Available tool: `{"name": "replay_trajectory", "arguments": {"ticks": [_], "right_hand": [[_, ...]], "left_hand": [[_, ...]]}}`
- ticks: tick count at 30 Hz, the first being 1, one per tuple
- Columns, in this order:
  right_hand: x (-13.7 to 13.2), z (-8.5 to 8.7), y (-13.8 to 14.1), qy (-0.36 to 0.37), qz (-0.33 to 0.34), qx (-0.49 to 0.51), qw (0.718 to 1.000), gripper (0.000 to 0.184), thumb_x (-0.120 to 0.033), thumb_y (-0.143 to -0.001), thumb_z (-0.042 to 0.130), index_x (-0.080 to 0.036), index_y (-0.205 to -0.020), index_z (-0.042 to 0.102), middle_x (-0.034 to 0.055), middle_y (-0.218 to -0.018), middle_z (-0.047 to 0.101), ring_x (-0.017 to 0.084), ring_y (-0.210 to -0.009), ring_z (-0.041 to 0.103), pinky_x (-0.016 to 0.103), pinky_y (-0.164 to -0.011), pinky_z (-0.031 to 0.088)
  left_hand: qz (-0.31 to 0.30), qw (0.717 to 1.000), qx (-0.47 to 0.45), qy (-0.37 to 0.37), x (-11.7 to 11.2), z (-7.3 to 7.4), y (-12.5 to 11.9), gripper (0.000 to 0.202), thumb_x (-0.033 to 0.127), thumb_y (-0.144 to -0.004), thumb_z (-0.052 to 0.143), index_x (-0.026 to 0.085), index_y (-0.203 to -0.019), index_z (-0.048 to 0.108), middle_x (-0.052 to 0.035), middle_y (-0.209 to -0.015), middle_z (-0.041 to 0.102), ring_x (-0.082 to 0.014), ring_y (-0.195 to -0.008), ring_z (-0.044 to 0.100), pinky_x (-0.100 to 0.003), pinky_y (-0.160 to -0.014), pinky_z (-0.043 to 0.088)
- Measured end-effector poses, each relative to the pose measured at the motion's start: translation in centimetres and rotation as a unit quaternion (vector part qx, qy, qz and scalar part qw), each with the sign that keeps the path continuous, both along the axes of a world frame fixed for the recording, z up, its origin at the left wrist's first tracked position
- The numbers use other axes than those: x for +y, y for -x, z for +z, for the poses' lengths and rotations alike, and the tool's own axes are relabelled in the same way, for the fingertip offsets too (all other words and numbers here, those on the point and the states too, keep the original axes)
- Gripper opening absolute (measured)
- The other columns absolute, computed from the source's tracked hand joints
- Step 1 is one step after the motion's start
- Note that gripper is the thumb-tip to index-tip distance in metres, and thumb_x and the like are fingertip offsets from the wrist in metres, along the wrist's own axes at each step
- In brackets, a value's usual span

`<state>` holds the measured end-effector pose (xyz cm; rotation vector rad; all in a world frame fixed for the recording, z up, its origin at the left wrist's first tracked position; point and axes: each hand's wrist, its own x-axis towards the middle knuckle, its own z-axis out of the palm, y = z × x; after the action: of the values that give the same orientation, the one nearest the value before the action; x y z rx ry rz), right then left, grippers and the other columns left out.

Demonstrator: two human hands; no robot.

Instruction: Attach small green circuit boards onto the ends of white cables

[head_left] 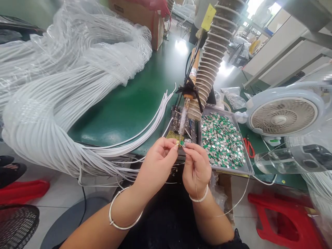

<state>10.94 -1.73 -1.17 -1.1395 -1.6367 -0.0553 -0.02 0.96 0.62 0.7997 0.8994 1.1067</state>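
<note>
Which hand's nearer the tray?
Right. The right hand is just left of the tray, by its near corner; the left hand is farther left.

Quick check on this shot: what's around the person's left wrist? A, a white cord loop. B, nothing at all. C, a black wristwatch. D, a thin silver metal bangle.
D: a thin silver metal bangle circles the wrist behind the left hand.
</note>
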Motion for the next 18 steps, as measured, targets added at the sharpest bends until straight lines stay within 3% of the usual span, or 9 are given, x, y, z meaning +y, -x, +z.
{"name": "replay_trajectory", "arguments": {"ticks": [18], "right_hand": [[0.01, -0.02, 0.13, -0.003, -0.003, -0.005, 1.0, 0.027, 0.0, -0.082, 0.047, -0.015, -0.102, 0.058, 0.0106, -0.1, 0.061, 0.016, -0.096, 0.06, 0.033, -0.083, 0.054]], "left_hand": [[0.011, 1.0, 0.004, -0.001, -0.1, 0.3, -0.07, 0.014, 0.022, -0.079, 0.059, 0.018, -0.069, 0.05, 0.0014, -0.089, 0.056, -0.0087, -0.078, 0.053, -0.022, -0.073, 0.04]]}}
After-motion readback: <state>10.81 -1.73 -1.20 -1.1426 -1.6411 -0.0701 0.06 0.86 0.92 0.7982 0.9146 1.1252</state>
